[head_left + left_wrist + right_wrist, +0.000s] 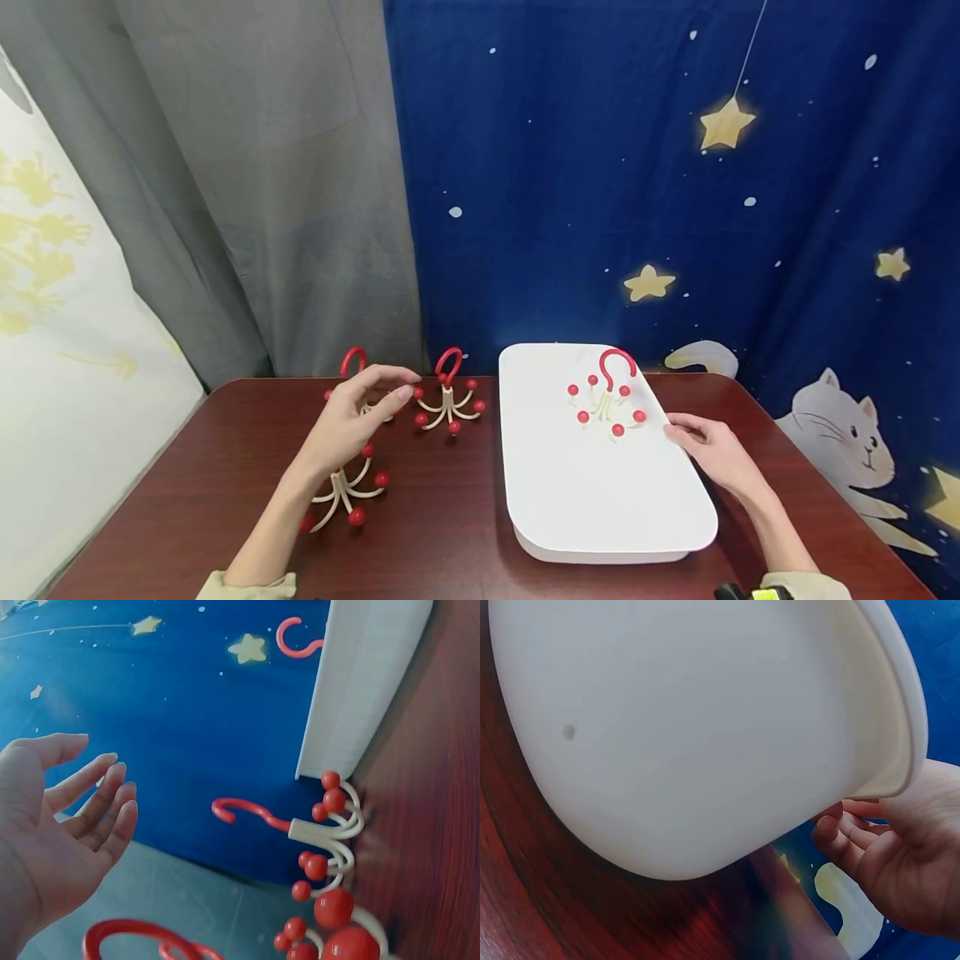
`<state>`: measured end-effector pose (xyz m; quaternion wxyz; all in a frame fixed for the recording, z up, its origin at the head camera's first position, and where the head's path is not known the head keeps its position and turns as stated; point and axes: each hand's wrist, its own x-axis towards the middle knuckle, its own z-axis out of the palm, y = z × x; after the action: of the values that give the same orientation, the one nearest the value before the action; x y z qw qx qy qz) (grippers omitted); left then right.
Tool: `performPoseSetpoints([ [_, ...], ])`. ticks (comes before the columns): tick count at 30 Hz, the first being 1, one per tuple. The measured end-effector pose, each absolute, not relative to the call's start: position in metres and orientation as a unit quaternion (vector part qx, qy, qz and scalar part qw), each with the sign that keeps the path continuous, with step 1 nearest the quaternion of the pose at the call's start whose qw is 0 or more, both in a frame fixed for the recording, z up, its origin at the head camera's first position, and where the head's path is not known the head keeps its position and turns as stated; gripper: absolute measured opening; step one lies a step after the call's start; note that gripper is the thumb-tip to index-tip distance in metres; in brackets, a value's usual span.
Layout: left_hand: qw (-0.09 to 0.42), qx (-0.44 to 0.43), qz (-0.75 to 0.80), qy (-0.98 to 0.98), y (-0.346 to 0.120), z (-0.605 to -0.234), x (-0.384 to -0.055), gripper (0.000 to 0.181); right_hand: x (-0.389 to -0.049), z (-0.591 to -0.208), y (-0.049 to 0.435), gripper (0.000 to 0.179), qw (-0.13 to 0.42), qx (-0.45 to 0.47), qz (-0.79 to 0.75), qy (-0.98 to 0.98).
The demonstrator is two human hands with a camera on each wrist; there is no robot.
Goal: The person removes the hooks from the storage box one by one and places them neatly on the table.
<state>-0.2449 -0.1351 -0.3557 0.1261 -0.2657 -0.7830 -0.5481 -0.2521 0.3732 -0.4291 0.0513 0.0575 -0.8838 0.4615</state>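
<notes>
A white bin point(600, 500) stands on the table. My right hand point(708, 450) grips its right rim; in the right wrist view, the fingertips point(826, 828) curl beneath the edge. One hanging rack point(604, 404) is in the bin, with a red hook on top and cream arms tipped with red balls. My left hand point(358, 417) hovers over the table's left side, fingers relaxed and holding nothing. Just right of it stands a similar rack point(447, 404). Another rack point(352, 363) is partly hidden behind that hand, and a further rack point(341, 487) lies nearer, partly behind the forearm.
The dark red-brown wooden table point(442, 517) reaches back to a grey curtain point(300, 208) and a blue curtain point(540, 167) with stars. A pale patterned cloth point(67, 375) hangs at the left.
</notes>
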Motion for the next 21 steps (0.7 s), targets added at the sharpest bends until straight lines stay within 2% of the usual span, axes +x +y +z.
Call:
performPoseSetpoints([
  [11,0.117,-0.286,-0.570,-0.762,-0.098,-0.359,-0.255,0.022,-0.251,-0.429,0.374,0.050,0.051,0.053,0.458,-0.886],
  [21,0.090,-0.296,-0.611,-0.729,-0.065,-0.362,-0.269,0.025,-0.251,-0.429,0.373,0.051,0.051,0.053,0.456,-0.887],
])
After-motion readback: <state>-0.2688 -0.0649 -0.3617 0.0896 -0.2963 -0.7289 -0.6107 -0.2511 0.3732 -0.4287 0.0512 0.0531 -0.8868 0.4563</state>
